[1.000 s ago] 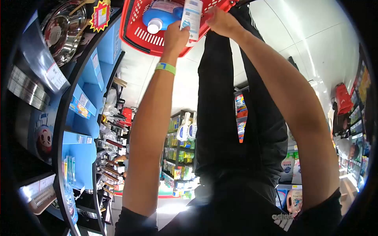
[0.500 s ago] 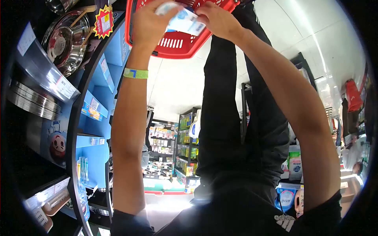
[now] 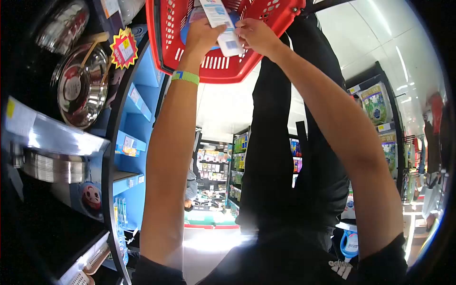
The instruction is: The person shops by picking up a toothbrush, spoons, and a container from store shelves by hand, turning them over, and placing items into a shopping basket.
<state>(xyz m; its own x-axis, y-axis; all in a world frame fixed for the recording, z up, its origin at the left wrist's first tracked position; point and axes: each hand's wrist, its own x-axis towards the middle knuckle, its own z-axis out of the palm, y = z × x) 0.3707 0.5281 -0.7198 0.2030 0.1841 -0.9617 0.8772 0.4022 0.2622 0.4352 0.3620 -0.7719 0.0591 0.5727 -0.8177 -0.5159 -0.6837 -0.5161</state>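
Basically, a white printed package [image 3: 219, 28] is being handled over the open red basket [image 3: 221, 76], with both hands close together. The left hand [image 3: 202, 38] holds it, thumb laid on its printed face and the other fingers mostly out of sight. The right hand [image 3: 261, 38] is curled narrow at the package's other edge, fingertips close to it; whether they pinch it or merely brush it, I cannot tell. The package slants between the hands, its lower end pointing back toward the forearms. Beneath it and beside the left hand, a blue container [image 3: 194, 15] lies in the basket, partly covered. Shifting the package would, I judge, call for a steady left-hand grip and care around the container just below. Well to the left of the left hand are a shiny metal basin [image 3: 72, 88] and a starburst price tag [image 3: 124, 48]
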